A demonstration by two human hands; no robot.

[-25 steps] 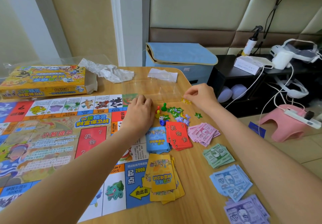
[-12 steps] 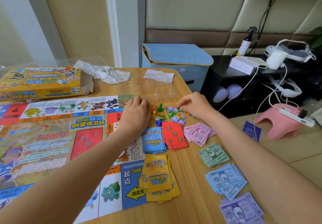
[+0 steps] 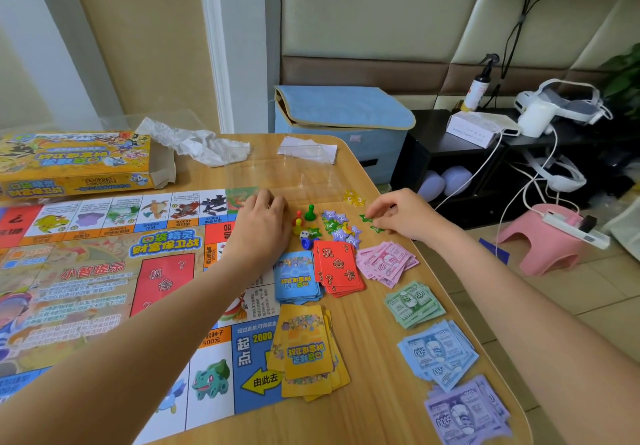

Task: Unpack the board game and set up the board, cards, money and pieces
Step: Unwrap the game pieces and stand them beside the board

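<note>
Wooden table [image 3: 374, 389] in a padded-wall room, emptied game box [image 3: 74, 164] far-left of the hands. Board [image 3: 104, 271] lies unfolded under the left forearm — done. Cards look sorted: blue deck [image 3: 298, 278] and red deck [image 3: 337, 266] just near-side of the left hand [image 3: 263, 229], yellow deck [image 3: 306, 351] nearer the body. Money [image 3: 415, 302] sits in loose piles by colour under the right forearm. Left to do, likely: the pieces. Pawns [image 3: 304, 217] and star tokens [image 3: 337, 228] are heaped between the hands, two yellow stars [image 3: 354, 197] apart beyond. Right hand [image 3: 398, 216] pinches a green star [image 3: 366, 218]; left hand rests fingers curled, grip on anything not visible — cannot tell.
</note>
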